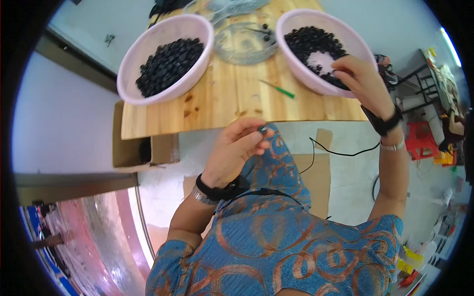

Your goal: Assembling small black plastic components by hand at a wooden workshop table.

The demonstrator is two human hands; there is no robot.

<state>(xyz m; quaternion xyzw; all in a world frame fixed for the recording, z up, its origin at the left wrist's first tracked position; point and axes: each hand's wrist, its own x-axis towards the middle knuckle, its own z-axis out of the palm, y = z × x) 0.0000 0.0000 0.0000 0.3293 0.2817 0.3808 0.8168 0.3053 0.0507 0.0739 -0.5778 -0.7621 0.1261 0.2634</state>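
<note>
My left hand [238, 145] is in front of the table's near edge, its thumb and fingers closed on a small black round part [262, 129] with a pale spot. At the right, my right hand [364, 81] reaches over the rim of a pink basket [291, 64]. Its thumb and forefinger are drawn together just above small black parts [316, 40] in there; anything between the fingertips is too small or hidden to make out. A second pink basket [129, 59] at the left holds a heap of larger-looking black parts [170, 64].
On the wooden table [232, 93] lies a thin tool with a green handle [285, 92]. Between the baskets stands a clear round tray [242, 47] with a few black parts. A cardboard box [165, 148] is below the table's left side; a red stool [421, 140] stands at right.
</note>
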